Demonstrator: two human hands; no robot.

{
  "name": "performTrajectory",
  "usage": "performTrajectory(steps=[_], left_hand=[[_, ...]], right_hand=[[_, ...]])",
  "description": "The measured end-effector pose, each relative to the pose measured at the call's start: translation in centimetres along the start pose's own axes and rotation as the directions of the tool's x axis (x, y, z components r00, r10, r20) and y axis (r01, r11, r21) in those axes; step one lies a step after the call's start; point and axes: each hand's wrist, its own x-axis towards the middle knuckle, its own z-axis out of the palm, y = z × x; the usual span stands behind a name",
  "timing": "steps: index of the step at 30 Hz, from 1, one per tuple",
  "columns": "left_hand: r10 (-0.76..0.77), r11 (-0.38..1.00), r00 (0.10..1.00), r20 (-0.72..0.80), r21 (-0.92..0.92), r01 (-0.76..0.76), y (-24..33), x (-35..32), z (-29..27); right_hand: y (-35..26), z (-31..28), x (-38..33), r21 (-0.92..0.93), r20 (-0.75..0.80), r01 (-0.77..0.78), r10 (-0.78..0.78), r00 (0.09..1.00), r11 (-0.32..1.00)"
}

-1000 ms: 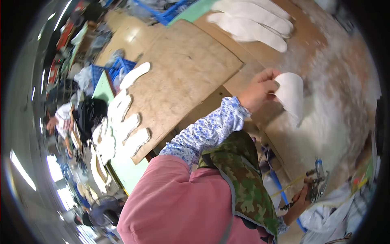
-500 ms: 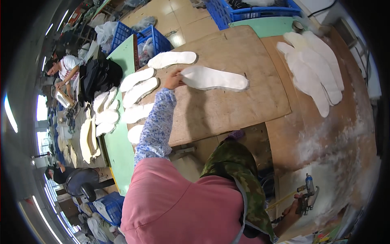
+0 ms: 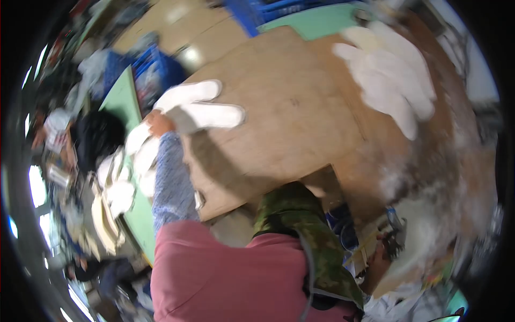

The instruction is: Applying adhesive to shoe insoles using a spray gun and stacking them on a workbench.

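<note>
My left hand (image 3: pixel 161 123), at the left edge of the brown board (image 3: pixel 289 123), is closed on one end of a white insole (image 3: pixel 214 115), which points to the right. Just behind it lies another white insole (image 3: pixel 188 94). More white insoles (image 3: pixel 145 158) lie by my left forearm, partly hidden by the sleeve. Low on the right, my right hand (image 3: pixel 380 256) is wrapped round a spray gun (image 3: pixel 396 228) with a blue top. Motion blurs the picture somewhat.
A pile of white insoles (image 3: pixel 391 75) lies on the right-hand table. Blue crates (image 3: pixel 166 70) stand beyond the green table edge (image 3: pixel 120 99) on the left. Whitish residue covers the table near the spray gun. Another person (image 3: pixel 56 131) is at far left.
My left hand has carried the insole leftward, to the board's left edge beside the other insoles. The view has shifted; the right hand still holds the spray gun.
</note>
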Motion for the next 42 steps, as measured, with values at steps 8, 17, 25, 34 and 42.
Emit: performTrajectory(steps=[8, 17, 25, 34, 42], left_hand=[[0.764, 0.177, 0.605, -0.224, -0.829, -0.531, 27.3, -8.2, -7.3], [0.856, 0.342, 0.493, -0.155, -0.546, -0.765, 51.0, -24.2, -12.2], [0.975, -0.118, -0.17, -0.143, -0.982, 0.149, 49.1, -30.6, -28.8], [0.892, 0.078, -0.421, -0.166, -0.86, 0.505, 39.3, -50.2, -39.1], [0.868, 0.129, -0.493, 0.065, -0.987, 0.096, 35.5, -56.8, -22.9]], right_hand=[[-2.6, 3.3, -1.3, 0.151, -0.112, -0.032, 0.049, 0.993, 0.988], [0.5, 0.4, -5.6, 0.292, -0.386, -0.03, 0.146, 0.911, 0.956], [7.3, -3.7, -6.8, 0.216, -0.538, -0.031, 0.145, 0.83, 0.976], [12.8, -9.5, -9.6, 0.377, -0.445, -0.085, 0.261, 0.857, 0.922], [14.5, -11.1, -8.1, 0.231, -0.335, -0.008, 0.087, 0.938, 0.973]])
